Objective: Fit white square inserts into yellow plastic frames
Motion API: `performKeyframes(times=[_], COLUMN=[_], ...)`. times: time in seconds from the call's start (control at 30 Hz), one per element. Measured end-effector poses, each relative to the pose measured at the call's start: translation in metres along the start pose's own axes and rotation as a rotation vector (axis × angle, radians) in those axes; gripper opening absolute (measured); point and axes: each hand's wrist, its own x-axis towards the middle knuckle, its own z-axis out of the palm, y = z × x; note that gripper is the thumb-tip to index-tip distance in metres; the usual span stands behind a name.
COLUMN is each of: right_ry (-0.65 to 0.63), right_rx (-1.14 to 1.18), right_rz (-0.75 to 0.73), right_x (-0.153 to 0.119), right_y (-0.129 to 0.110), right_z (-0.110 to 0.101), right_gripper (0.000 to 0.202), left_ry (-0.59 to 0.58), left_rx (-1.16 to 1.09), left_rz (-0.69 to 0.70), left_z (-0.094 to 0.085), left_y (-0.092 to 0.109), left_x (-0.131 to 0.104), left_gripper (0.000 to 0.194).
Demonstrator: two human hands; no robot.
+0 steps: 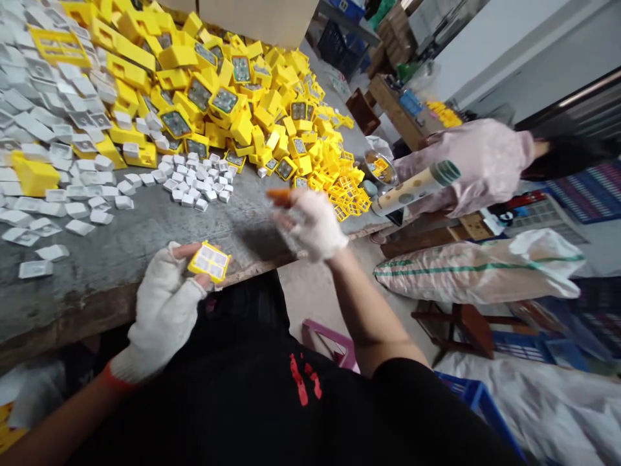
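Note:
My left hand (167, 310), in a white fingerless glove, holds a small yellow frame with white panes (210, 261) between thumb and fingers at the table's front edge. My right hand (313, 220), gloved the same way, hovers over the table, smeared by motion. Its fingers point left and look apart, with nothing visible in them. Close to its right lies a heap of small yellow window frames (347, 194). Small white tray-like pieces (198, 181) are scattered left of it. Behind them rises a pile of yellow plastic housings (233, 97), several with grey panels.
Larger white pieces (63, 136) spread over the left of the grey table (160, 226). At its right end stand a patterned cylinder (412, 188) and a metal bowl (381, 167). Beyond are a person in pink (475, 165), a white sack (480, 268) and a purple stool (330, 340).

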Motion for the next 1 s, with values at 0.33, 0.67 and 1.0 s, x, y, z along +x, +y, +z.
performKeyframes(times=[0.33, 0.67, 1.0], right_ry=[-0.251, -0.467, -0.181], right_rx=[-0.502, 0.314, 0.074], right_rz=[0.411, 0.211, 0.365], right_x=[0.081, 0.056, 0.054], right_y=[0.076, 0.051, 0.041], right_z=[-0.002, 0.008, 0.023], right_gripper=[0.048, 0.022, 0.054], left_ry=[0.031, -0.002, -0.019], left_rx=[-0.242, -0.241, -0.297], left_rz=[-0.197, -0.163, -0.214], left_z=[0.009, 0.007, 0.007], left_y=[0.026, 0.019, 0.022], left_x=[0.002, 0.001, 0.008], left_gripper=[0.041, 0.035, 0.027])
